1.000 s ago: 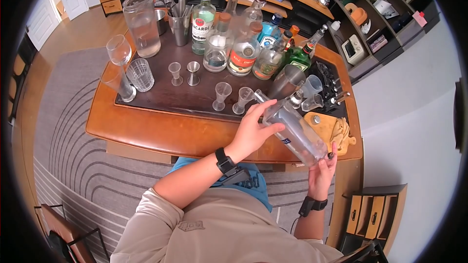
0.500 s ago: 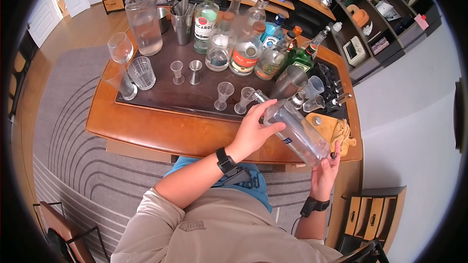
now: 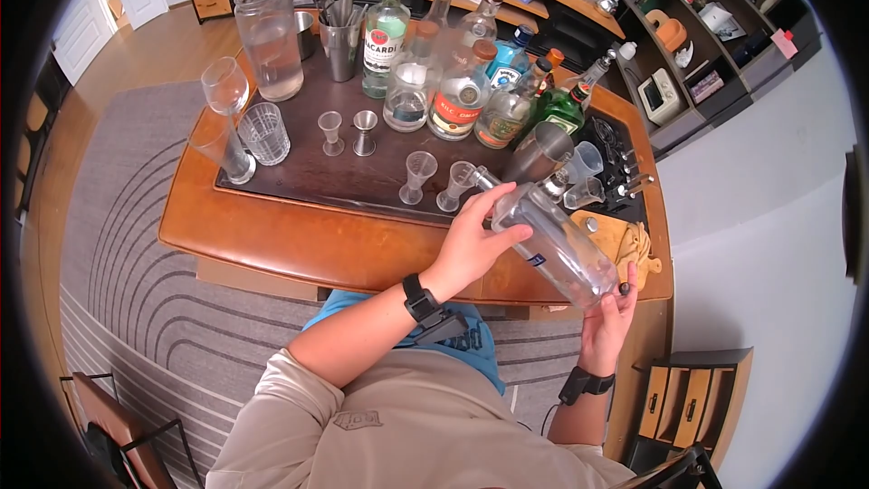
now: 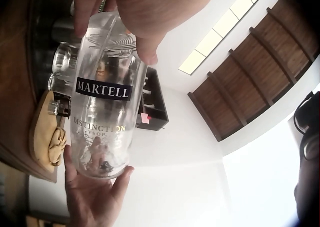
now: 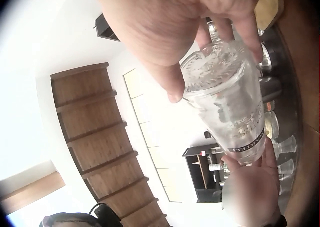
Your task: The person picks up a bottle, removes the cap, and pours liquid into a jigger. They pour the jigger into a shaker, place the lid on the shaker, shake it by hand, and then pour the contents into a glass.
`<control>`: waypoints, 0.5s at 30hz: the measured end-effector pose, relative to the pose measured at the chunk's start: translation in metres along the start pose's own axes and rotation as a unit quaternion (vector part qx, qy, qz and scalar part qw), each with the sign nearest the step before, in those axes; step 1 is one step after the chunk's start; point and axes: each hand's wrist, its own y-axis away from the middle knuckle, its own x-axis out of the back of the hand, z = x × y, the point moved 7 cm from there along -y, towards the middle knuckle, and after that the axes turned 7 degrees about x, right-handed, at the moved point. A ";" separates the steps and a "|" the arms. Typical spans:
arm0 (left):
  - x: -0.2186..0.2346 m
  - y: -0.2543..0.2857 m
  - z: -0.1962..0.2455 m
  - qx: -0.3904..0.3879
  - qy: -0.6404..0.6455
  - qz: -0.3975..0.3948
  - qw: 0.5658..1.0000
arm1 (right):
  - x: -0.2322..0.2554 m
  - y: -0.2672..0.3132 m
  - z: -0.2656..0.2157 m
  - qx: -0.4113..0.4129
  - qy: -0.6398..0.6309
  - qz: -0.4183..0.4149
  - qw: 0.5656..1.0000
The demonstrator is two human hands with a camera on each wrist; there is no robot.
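Compared w/ half a sec. ago almost nothing is changed: the head view is shifted a little, but the Martell bottle (image 3: 566, 258) keeps its tilt, neck (image 3: 486, 179) to far left, base (image 3: 593, 294) to near right. For the work in hand, I judge this means a steady hold, w/o visible progress. My left hand (image 3: 471, 240) grips it near the shoulder; my right hand (image 3: 608, 330) holds the base btw. thumb and fingers. It is in the air over the near right edge of the table (image 3: 272, 235), near the wooden board (image 3: 605, 234). In the head view the mouth appears by the right clear jigger (image 3: 457, 186); if they touch, I can't tell.

The left wrist cam. gives what the head cam. doesn't: the label (image 4: 103, 90) reads MARTELL, and under it DISTINCTION. The right wrist cam. shows the base's underside, w/ a relief pattern. In the head view, a small dark thing (image 3: 624, 289) at my right fingers is unclear.
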 end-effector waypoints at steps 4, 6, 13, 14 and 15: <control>0.000 0.000 0.004 0.002 -0.009 0.001 1.000 | -0.001 -0.001 -0.003 0.012 0.036 -0.008 0.999; 0.000 0.000 0.003 0.002 -0.003 0.000 1.000 | -0.002 -0.002 -0.003 0.012 0.035 -0.008 0.999; -0.001 -0.001 -0.003 0.005 0.023 -0.001 1.000 | -0.007 -0.003 -0.006 0.014 0.042 -0.011 0.999; 0.000 -0.001 -0.005 0.005 0.023 0.000 1.000 | -0.008 -0.003 -0.007 0.014 0.042 -0.012 0.999; 0.000 -0.001 -0.005 0.004 0.028 -0.002 1.000 | -0.008 -0.003 -0.008 0.014 0.045 -0.008 0.999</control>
